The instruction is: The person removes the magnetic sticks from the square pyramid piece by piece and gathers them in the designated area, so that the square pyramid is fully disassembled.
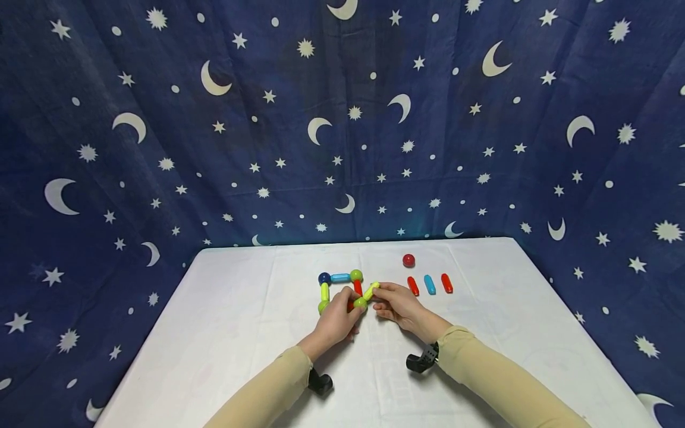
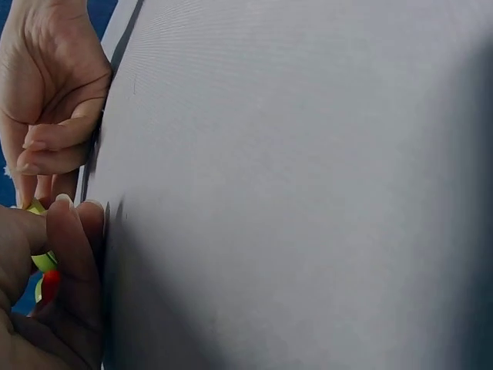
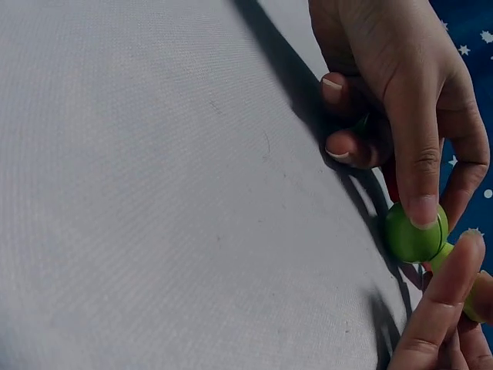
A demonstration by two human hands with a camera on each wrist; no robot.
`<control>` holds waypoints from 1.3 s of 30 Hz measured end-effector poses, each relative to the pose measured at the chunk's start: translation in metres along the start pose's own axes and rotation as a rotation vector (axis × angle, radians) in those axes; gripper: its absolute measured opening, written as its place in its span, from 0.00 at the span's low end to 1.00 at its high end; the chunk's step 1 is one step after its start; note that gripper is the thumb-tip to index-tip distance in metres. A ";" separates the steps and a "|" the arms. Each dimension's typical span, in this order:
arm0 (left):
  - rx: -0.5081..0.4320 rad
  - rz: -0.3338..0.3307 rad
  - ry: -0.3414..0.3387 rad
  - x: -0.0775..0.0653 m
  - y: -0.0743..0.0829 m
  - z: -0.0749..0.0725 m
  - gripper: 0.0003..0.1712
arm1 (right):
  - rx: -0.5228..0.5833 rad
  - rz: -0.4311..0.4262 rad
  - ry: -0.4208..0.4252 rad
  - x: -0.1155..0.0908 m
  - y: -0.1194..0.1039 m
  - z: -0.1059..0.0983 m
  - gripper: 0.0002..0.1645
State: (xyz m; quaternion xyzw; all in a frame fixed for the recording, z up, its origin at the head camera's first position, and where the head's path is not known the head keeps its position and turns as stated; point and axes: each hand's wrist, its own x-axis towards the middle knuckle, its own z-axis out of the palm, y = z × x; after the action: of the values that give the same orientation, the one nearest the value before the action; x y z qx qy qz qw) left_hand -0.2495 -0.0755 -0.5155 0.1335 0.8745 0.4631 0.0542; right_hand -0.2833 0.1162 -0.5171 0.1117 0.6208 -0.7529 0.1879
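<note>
On the white table lies a square frame of balls and rods. It has a dark blue ball (image 1: pixel 324 278), a light blue rod (image 1: pixel 340 277), a far green ball (image 1: pixel 356 274), a yellow-green rod (image 1: pixel 324 291) on its left side and a red rod (image 1: pixel 358 288) on its right. My left hand (image 1: pixel 333 321) holds the near right green ball (image 3: pixel 408 233), thumb on it, and partly covers the near side. My right hand (image 1: pixel 401 306) pinches another yellow-green rod (image 1: pixel 370 290), slanting, whose lower end meets that ball. The near left green ball (image 1: pixel 323 307) is partly hidden.
Right of the frame lie a red rod (image 1: pixel 413 286), a blue rod (image 1: pixel 430 284) and another red rod (image 1: pixel 446 283). A red ball (image 1: pixel 409 260) sits behind them. A dark blue curtain (image 1: pixel 353 131) with moons and stars hangs beyond the table.
</note>
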 end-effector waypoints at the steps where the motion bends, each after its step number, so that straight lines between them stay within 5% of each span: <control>1: 0.000 -0.001 -0.001 0.000 0.000 0.000 0.12 | -0.005 0.000 0.003 0.000 0.000 0.000 0.26; 39: -0.004 -0.007 -0.029 -0.001 0.000 -0.001 0.14 | -0.101 -0.047 -0.034 -0.006 -0.005 -0.008 0.27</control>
State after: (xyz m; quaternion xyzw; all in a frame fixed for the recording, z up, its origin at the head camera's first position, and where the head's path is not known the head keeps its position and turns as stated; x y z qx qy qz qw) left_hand -0.2490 -0.0762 -0.5150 0.1368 0.8732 0.4627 0.0686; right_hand -0.2808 0.1255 -0.5122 0.0746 0.6571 -0.7266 0.1864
